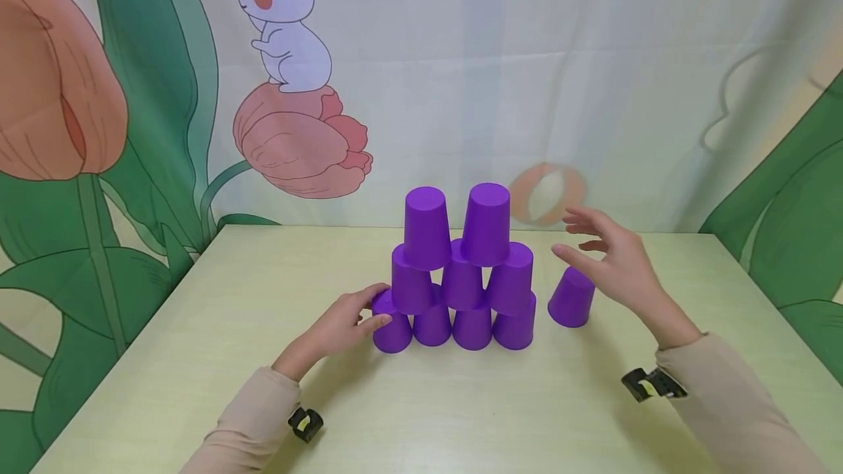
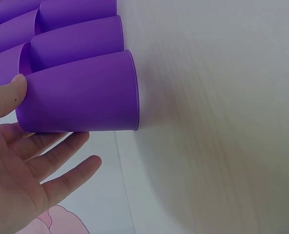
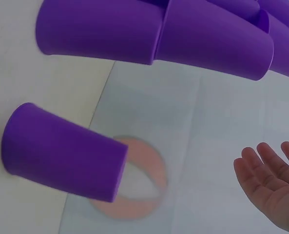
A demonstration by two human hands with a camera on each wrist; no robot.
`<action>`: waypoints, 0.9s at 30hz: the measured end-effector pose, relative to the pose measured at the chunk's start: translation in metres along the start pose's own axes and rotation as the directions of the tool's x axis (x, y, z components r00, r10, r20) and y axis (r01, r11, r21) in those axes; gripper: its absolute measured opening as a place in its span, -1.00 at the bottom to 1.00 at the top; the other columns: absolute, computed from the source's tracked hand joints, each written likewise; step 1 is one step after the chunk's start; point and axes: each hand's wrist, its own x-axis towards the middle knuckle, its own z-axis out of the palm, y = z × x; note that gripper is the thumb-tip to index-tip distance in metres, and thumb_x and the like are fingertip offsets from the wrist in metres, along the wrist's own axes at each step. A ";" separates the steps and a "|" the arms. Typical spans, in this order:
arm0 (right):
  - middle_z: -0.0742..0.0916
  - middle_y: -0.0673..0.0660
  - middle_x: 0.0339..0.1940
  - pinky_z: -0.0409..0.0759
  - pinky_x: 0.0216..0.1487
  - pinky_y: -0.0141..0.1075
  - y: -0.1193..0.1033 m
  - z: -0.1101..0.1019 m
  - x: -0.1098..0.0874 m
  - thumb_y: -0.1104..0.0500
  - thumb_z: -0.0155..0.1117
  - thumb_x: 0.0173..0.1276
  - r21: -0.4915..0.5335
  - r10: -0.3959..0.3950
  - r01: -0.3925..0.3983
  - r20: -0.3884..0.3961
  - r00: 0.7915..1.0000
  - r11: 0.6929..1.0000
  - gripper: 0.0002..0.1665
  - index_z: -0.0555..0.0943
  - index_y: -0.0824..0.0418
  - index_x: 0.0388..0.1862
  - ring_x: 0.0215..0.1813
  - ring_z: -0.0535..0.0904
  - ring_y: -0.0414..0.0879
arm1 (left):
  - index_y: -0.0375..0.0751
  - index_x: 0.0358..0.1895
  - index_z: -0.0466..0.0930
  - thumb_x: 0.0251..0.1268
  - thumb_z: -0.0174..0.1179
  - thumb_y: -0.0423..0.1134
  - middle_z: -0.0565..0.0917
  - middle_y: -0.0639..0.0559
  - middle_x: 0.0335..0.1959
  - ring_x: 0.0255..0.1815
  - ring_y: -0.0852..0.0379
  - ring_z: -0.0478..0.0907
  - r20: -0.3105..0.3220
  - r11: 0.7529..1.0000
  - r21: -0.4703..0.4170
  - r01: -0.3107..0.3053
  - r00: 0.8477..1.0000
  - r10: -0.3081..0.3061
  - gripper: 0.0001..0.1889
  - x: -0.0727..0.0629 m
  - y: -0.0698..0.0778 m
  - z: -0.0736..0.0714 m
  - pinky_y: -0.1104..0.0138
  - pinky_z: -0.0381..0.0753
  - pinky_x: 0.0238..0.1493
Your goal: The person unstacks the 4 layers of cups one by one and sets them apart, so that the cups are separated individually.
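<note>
Left hand [image 1: 345, 324] grips the end cup [image 1: 392, 335] of a purple stack [image 1: 462, 276], low centre in the head view; right hand [image 1: 612, 258], right of centre, is loosely open, holding nothing, near a lone cup [image 1: 570, 302]. Left wrist view: end cup at left. Right wrist view: lone cup lower left.

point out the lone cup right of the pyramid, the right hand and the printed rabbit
Lone cup [image 1: 569, 302]: head view, on its side wall
Right hand [image 1: 614, 260]: head view, middle of the hand
Printed rabbit [image 1: 292, 39]: head view, on its body
</note>
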 end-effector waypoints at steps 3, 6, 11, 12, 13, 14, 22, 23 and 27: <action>0.59 0.26 0.02 0.47 -0.14 -0.48 -0.007 0.002 0.003 0.20 0.31 0.18 0.022 -0.016 0.017 -0.008 1.000 1.000 -0.38 0.37 0.33 0.21 0.03 0.50 0.07 | -0.34 0.21 0.30 0.31 0.08 -0.20 0.58 -0.14 -0.05 -0.07 -0.02 0.54 -0.001 1.000 0.004 0.001 1.000 -0.001 -0.53 0.000 -0.001 0.001 0.05 0.52 -0.14; 0.60 0.25 0.02 0.48 -0.13 -0.45 -0.013 0.005 0.006 0.22 0.31 0.18 0.045 -0.028 0.029 -0.014 1.000 0.999 -0.39 0.38 0.32 0.21 0.03 0.51 0.06 | -0.34 0.22 0.29 0.31 0.08 -0.20 0.58 -0.14 -0.05 -0.07 -0.03 0.54 0.000 1.000 0.005 0.002 1.000 -0.002 -0.53 -0.001 -0.001 0.001 0.05 0.51 -0.13; 0.59 0.24 0.05 0.48 -0.11 -0.39 -0.024 0.007 0.013 0.24 0.29 0.19 0.079 -0.053 0.054 -0.012 0.999 0.995 -0.38 0.36 0.29 0.23 0.05 0.49 0.03 | -0.33 0.22 0.29 0.30 0.08 -0.19 0.59 -0.13 -0.05 -0.07 -0.02 0.53 0.003 1.000 0.002 0.014 1.000 -0.014 -0.53 -0.001 0.000 0.001 0.04 0.51 -0.13; 0.58 0.23 0.05 0.48 -0.10 -0.38 -0.027 0.007 0.014 0.24 0.29 0.20 0.085 -0.058 0.059 -0.009 0.998 0.995 -0.38 0.36 0.28 0.24 0.06 0.49 0.03 | -0.33 0.22 0.30 0.30 0.09 -0.19 0.59 -0.13 -0.06 -0.07 -0.02 0.53 0.003 1.000 0.002 0.014 1.000 -0.014 -0.53 -0.001 0.000 0.001 0.04 0.51 -0.13; 0.58 0.24 0.05 0.49 -0.09 -0.36 -0.029 0.008 0.015 0.24 0.29 0.20 0.093 -0.063 0.064 -0.008 0.998 0.994 -0.38 0.36 0.27 0.24 0.06 0.49 0.04 | -0.33 0.22 0.30 0.30 0.08 -0.19 0.59 -0.13 -0.06 -0.07 -0.02 0.53 0.004 1.000 0.002 0.015 1.000 -0.015 -0.53 -0.001 0.000 0.001 0.04 0.51 -0.13; 0.58 0.24 0.06 0.49 -0.09 -0.34 -0.032 0.008 0.017 0.24 0.29 0.20 0.100 -0.068 0.068 -0.007 0.998 0.993 -0.38 0.36 0.26 0.24 0.06 0.48 0.04 | -0.33 0.22 0.30 0.30 0.08 -0.19 0.59 -0.12 -0.06 -0.07 -0.02 0.53 0.003 1.000 0.002 0.015 1.000 -0.015 -0.53 -0.001 0.000 0.001 0.04 0.51 -0.13; 0.57 0.19 0.07 0.49 -0.09 -0.29 -0.049 0.013 0.027 0.31 0.31 0.15 0.144 -0.123 0.126 -0.025 0.992 0.982 -0.40 0.42 0.26 0.20 0.07 0.49 0.03 | -0.33 0.22 0.29 0.31 0.08 -0.18 0.58 -0.12 -0.05 -0.06 -0.01 0.53 0.002 1.000 0.007 0.012 1.000 -0.012 -0.52 -0.001 0.000 0.000 0.05 0.51 -0.12; 0.57 0.18 0.07 0.49 -0.10 -0.29 -0.050 0.014 0.029 0.31 0.32 0.14 0.146 -0.130 0.133 -0.027 0.991 0.980 -0.41 0.42 0.26 0.19 0.06 0.49 0.03 | -0.33 0.22 0.29 0.31 0.08 -0.18 0.58 -0.12 -0.05 -0.06 -0.01 0.53 0.002 1.000 0.005 0.014 1.000 -0.014 -0.52 -0.001 0.001 0.000 0.05 0.51 -0.11; 0.58 0.16 0.06 0.49 -0.10 -0.24 -0.053 0.018 0.035 0.26 0.33 0.14 0.139 -0.148 0.150 -0.020 0.989 0.979 -0.44 0.46 0.24 0.16 0.06 0.50 0.00 | -0.33 0.22 0.29 0.31 0.08 -0.19 0.58 -0.13 -0.04 -0.06 -0.01 0.53 -0.001 1.000 0.007 0.010 1.000 -0.010 -0.52 0.000 0.001 0.001 0.06 0.51 -0.11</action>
